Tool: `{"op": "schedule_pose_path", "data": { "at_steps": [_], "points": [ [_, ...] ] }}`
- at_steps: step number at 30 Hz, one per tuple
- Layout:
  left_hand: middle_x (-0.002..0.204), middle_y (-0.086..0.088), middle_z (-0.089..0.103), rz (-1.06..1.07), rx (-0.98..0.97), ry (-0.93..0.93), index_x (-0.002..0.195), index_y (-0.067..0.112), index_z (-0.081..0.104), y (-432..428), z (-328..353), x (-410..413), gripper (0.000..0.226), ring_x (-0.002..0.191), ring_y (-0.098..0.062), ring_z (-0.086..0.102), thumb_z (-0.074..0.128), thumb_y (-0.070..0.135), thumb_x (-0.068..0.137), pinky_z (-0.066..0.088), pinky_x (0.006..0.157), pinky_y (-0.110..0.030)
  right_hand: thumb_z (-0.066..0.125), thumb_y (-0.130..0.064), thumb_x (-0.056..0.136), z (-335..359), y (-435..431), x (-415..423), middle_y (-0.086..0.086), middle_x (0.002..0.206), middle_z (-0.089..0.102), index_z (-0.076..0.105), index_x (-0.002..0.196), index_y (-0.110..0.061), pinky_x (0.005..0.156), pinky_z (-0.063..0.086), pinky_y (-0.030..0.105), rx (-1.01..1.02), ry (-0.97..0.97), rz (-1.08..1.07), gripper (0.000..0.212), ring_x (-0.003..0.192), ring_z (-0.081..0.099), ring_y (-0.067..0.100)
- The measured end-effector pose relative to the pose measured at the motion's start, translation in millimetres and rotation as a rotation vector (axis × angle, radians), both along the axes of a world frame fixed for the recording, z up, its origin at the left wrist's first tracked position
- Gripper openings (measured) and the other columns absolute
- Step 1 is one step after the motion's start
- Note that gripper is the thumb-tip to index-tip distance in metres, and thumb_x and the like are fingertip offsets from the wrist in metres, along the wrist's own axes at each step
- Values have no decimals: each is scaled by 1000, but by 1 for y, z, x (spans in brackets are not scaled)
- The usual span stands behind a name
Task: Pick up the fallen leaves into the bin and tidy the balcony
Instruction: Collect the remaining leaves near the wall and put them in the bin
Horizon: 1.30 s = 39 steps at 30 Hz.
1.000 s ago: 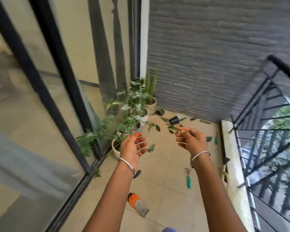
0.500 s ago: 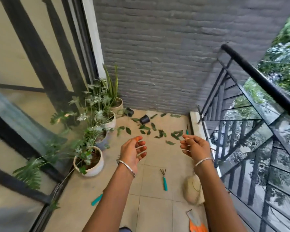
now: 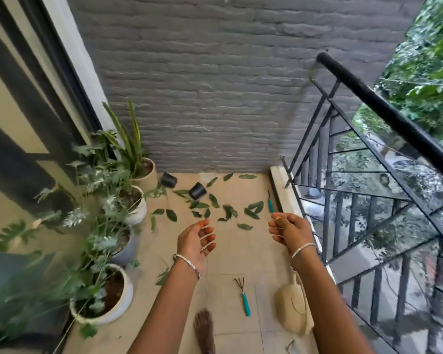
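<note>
Hovering empty, loosely curled, my left hand (image 3: 196, 242) and right hand (image 3: 290, 231) face fallen leaves (image 3: 171, 215) strewn ahead, toward the far edge of the tiled floor (image 3: 230, 256); right nearer.

The view swings away from the glass door (image 3: 16, 118) and now faces the grey wall (image 3: 215, 85) and the railing (image 3: 384, 109). Many more fallen leaves (image 3: 171, 215) come into sight. The orange glove leaves the view, and a bare foot (image 3: 203, 328) appears at the bottom edge.
</note>
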<state>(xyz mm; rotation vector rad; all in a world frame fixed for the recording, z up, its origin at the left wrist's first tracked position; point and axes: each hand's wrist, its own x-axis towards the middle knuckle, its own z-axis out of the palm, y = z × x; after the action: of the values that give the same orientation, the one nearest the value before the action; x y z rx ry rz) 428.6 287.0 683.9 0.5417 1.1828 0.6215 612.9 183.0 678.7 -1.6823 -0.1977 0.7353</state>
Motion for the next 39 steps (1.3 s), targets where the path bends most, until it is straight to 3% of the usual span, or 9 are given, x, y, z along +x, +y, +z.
{"op": "schedule_pose_path", "data": {
  "at_steps": [8,20,23,27,32,39],
  "points": [
    [79,-3,62,-47,-84,41,83,13,63,127,-15,62,14,70,-17,57,57,16,95,47,68,-31,53,-5,97,-15,107,54,11,74,66,68,103,1,51,49,21,-54,30,-51,17,56,59,14],
    [79,-2,60,-93,-240,89,82,15,62,254,-87,164,15,68,-16,55,55,15,95,44,65,-29,52,-5,98,-85,219,141,13,82,71,65,106,-7,66,56,33,-175,123,-138,15,67,65,20],
    [75,0,61,-96,-267,103,82,15,63,284,-113,196,13,66,-15,55,57,16,94,44,63,-28,50,-2,98,-113,249,171,17,85,69,64,105,-5,64,54,32,-208,158,-123,16,66,64,22],
    [69,1,62,-117,-318,159,86,16,63,325,-162,245,12,65,-17,54,55,17,95,43,63,-28,51,0,95,-173,291,222,15,82,71,68,95,-10,62,53,30,-273,207,-158,20,66,66,23],
    [74,-2,61,-179,-362,251,87,15,64,363,-237,312,9,66,-18,57,59,16,93,45,65,-29,53,-8,98,-262,323,275,12,88,73,69,101,-11,68,57,33,-365,258,-165,16,79,71,26],
    [65,1,63,-199,-407,291,87,15,65,387,-353,372,11,61,-16,59,58,18,94,46,66,-29,52,-3,98,-408,341,317,20,89,70,65,100,-8,69,56,40,-560,286,-129,15,72,67,26]
  ]
}}
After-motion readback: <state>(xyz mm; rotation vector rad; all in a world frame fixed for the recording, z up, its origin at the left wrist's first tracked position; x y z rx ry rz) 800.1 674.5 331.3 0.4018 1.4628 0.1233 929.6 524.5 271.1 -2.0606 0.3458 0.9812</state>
